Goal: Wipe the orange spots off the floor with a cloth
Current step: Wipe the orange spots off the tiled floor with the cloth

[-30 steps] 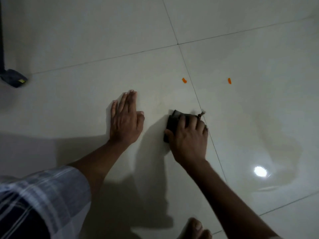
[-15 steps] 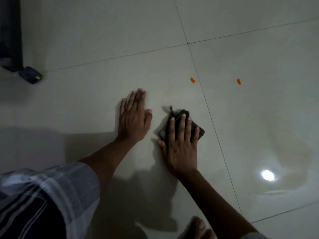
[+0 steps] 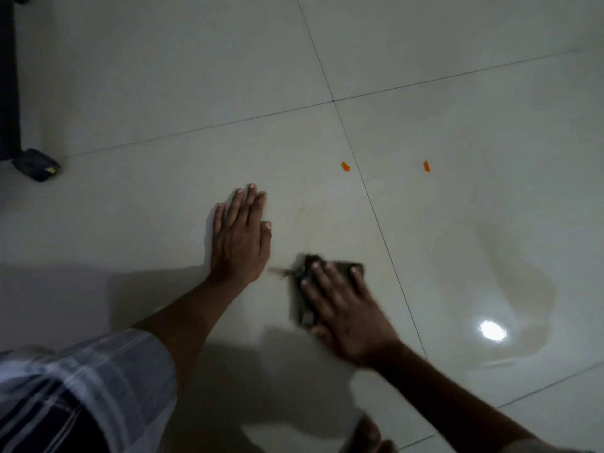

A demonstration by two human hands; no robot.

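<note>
Cloth (image 3: 330, 273), dark, lies flat on the pale tiled floor (image 3: 163, 76), mostly covered by the right hand (image 3: 343, 308); only its far edge, left side and a frayed strand toward the left hand show. Motion blur makes its outline hard to read. Right hand's fingers are straight, slightly spread, pressing on the cloth. Left hand (image 3: 240, 233) rests palm-down on the same tile just beside the cloth, fingers straight and close together, thumb out to the side.

Two orange spots remain farther out: one (image 3: 345, 166) just left of a grout line, the other (image 3: 426, 166) on the neighbouring tile, both well apart from the cloth.

Plaid sleeve (image 3: 81, 387) is cut off at the lower left corner. A toe (image 3: 369, 433) shows at the bottom edge, partly out of frame. Dark furniture leg (image 3: 9, 76) and a small dark object (image 3: 37, 165), unidentifiable, sit at the left edge. A bright light reflection (image 3: 492, 330) shines on the floor to the right.
</note>
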